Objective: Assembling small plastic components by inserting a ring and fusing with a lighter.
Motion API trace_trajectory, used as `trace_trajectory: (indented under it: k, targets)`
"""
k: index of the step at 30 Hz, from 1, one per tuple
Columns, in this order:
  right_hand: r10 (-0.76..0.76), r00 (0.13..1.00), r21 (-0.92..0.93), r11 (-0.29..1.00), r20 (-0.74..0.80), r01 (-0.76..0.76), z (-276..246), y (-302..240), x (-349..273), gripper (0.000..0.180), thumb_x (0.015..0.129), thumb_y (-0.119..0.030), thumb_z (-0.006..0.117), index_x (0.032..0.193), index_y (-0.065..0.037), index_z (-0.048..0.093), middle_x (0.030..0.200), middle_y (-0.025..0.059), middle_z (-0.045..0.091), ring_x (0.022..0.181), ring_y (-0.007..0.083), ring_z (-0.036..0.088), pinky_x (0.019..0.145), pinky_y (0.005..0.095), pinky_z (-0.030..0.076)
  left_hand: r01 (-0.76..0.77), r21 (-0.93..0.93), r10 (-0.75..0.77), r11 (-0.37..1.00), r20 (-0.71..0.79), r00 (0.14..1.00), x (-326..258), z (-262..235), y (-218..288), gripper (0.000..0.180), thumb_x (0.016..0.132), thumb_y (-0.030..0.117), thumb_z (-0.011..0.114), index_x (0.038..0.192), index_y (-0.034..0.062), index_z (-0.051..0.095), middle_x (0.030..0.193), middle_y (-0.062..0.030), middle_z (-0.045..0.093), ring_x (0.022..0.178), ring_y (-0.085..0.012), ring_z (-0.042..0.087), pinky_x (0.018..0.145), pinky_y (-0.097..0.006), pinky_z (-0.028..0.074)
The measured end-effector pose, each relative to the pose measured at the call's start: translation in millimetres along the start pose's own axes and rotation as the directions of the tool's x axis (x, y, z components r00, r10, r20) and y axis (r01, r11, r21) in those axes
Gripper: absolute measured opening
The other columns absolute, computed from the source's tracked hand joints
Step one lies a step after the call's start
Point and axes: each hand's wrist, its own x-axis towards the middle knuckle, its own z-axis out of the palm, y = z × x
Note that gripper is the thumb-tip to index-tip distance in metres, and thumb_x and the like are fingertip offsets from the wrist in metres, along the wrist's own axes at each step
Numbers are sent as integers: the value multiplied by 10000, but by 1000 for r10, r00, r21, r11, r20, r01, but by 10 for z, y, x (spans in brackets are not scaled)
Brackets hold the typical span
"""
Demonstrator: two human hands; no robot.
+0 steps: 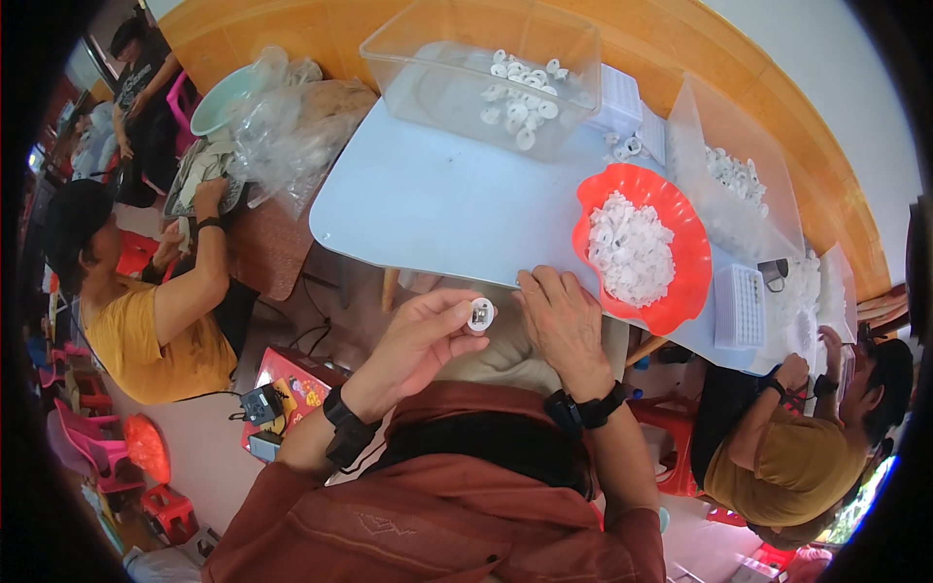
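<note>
- Pinching a small white round part (481, 314) between thumb and fingers, the left hand (428, 335) holds it up just off the near edge of the pale blue desk (428, 194) in the head view.
- The right hand (564, 321) lies flat and open, holding nothing, fingers on the desk edge just beside the part.
- A red scalloped bowl (680, 282), right of that hand, is heaped with white parts (632, 248).
- A clear plastic bin (486, 68) at the far side holds a few more white rings.
- Another clear bin (739, 185) beyond the bowl also holds white pieces.
- Two people in yellow shirts sit on either side.
</note>
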Motion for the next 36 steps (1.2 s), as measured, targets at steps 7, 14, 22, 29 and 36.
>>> trace_trajectory:
  k: [7,14,22,29,36]
  targets:
    - [-33,998,5,999,-62,33,73,9,-81,216,874,-123,655,1078,-56,638,974,59,584,809,215,593,652,340,533,1,-8,-1,1000,11,1000,-5,-27,-29,241,1014,143,589,1207,3,627,1120,-112,685,972,-171,690,835,-331,625]
    - [234,964,585,802,-126,-118,-73,-86,-127,163,855,-37,706,1015,-6,701,924,123,657,772,265,662,669,359,546,40,-30,-39,999,30,999,21,24,-58,236,996,119,621,1194,-8,639,1071,-74,683,935,-130,675,850,-305,619]
    - [256,966,734,664,-49,-139,-271,-153,-181,219,812,12,739,1029,12,708,957,140,690,786,276,685,674,341,550,76,-11,-75,997,45,996,81,94,-135,239,998,134,617,1200,8,638,1092,-75,685,976,-152,682,860,-326,619]
    - [232,968,722,686,-93,-95,-265,-86,-226,229,785,25,751,1010,5,712,948,128,694,805,269,690,680,343,556,93,-7,-93,996,52,994,136,140,-207,223,1003,126,607,1184,-2,636,1099,-83,678,995,-159,679,856,-324,618]
    - [248,967,756,644,-66,-114,-264,-34,-253,206,781,33,751,980,-11,720,914,108,690,775,252,683,658,329,551,126,19,-126,992,35,991,185,193,-245,242,1000,137,621,1196,-3,640,1068,-57,660,935,-117,656,878,-307,608]
